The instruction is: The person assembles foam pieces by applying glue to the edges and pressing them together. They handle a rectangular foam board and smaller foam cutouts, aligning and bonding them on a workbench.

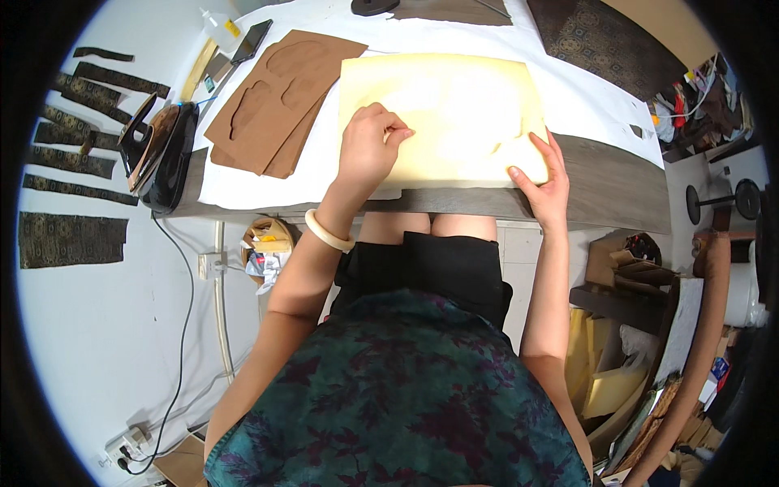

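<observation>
A pale yellow sheet, which looks like foam (442, 105), lies across the white paper on the table in front of me. Over its left part, my left hand (375, 144) is closed in a pinch; whatever the fingertips hold, if anything, is too small to make out. At the sheet's near right corner, my right hand (545, 180) grips the edge, thumb on top and fingers along the side. Bright glare washes out the sheet's middle. To the left, brown boards (280, 105) with curved cut-out shapes lie stacked and partly overlapping.
An iron (146, 150) stands on a dark base at the table's left end, its cord hanging down. Behind it are a phone (251, 42) and a clear bottle (221, 31). Dark patterned fabric (604, 40) lies at the far right. Patterned strips (73, 162) hang on the left wall.
</observation>
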A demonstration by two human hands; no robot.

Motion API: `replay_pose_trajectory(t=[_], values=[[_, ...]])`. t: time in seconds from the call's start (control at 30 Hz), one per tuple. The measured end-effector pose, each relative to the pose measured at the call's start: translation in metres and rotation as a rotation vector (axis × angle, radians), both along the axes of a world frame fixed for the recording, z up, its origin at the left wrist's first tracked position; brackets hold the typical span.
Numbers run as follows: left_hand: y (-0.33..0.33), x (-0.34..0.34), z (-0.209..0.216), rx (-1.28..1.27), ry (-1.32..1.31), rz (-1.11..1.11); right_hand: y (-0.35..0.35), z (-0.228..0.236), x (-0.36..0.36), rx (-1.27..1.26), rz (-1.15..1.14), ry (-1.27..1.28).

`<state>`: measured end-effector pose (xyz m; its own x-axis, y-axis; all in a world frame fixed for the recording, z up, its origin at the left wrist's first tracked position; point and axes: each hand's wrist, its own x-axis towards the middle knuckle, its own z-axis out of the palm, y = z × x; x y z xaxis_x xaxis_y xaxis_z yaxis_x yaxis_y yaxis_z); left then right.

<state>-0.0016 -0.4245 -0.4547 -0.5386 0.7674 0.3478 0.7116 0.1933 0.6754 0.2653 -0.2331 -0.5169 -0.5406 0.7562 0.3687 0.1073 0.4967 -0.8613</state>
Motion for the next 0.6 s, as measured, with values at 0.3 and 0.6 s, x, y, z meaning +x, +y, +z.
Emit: replay_pose_trajectory(t=[0.3, 0.6], values=[[-0.034, -0.024, -0.001, 0.173, -0.024, 0.264, -0.001, 0.006, 0.0, 0.014, -0.01, -0.031], [-0.28, -0.057, -0.067, -0.104, 0.016, 0.814, -0.004, 0.008, 0.001, 0.0, -0.034, -0.048]])
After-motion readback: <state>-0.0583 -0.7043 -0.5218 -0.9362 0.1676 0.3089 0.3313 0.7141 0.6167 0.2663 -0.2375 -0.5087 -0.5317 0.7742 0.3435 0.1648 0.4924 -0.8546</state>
